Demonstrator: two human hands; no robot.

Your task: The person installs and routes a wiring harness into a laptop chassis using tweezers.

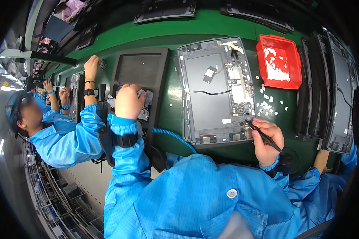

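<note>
In front of me lies an open grey device chassis point(205, 107) with an exposed circuit board point(238, 85) along its right side. A small black module with a white label point(210, 74) rests on it, above a black cable point(211, 93). My right hand point(269, 140) is closed around black tweezers point(267, 138), their tips at the chassis's lower right corner. To the left, my left hand point(128, 101) is curled over crumpled silvery pieces point(146, 105) in a black tray point(160, 87). Its fingertips are hidden, so what they grip cannot be seen.
A red bin point(298, 65) holds small white pieces; more white pieces point(266, 106) are scattered on the green table below it. Similar panels point(335, 95) stand stacked at the right. A blue coiled cord point(175, 134) runs near my body. A co-worker point(64, 139) works at left.
</note>
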